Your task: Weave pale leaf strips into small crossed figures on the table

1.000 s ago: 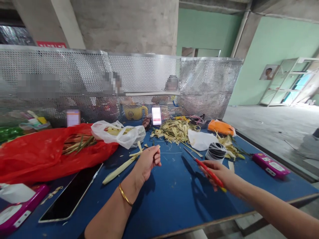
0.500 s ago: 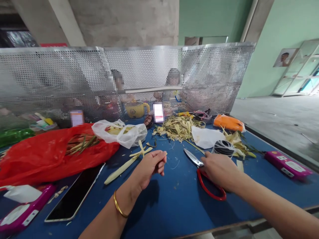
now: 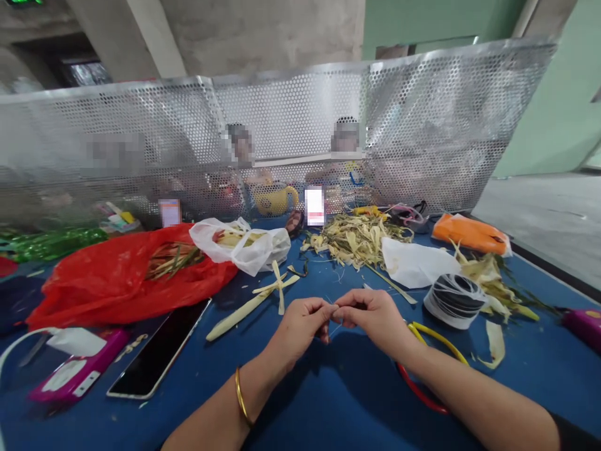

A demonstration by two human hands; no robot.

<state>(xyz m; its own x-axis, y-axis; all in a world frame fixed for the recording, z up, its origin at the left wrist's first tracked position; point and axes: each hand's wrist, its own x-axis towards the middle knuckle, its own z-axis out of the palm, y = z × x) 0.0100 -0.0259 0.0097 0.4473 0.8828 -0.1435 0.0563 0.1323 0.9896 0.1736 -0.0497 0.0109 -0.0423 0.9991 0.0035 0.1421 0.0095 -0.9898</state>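
Observation:
My left hand (image 3: 305, 322) and my right hand (image 3: 375, 318) meet fingertip to fingertip above the blue table. Both are closed in a pinch, and a fine, pale thread (image 3: 335, 330) shows at the fingers; most of it is hidden. A gold bangle (image 3: 241, 396) circles my left wrist. Left of my left hand lie a long pale husk strip (image 3: 235, 319) and a cross of folded strips (image 3: 278, 285). Scissors lie under my right forearm, which covers their middle; a red handle (image 3: 425, 393) and a yellow handle loop (image 3: 444, 341) stick out.
Dried husks (image 3: 361, 238) are heaped at the back. A thread spool (image 3: 454, 302) stands right, a phone (image 3: 159, 351) and red plastic bag (image 3: 98, 269) lie left. A perforated metal screen (image 3: 291, 100) closes off the table's far side, with people behind it.
My right hand has left the scissors and moved left to meet my left hand's fingertips. The left hand stays pinched. The camera view has turned slightly left.

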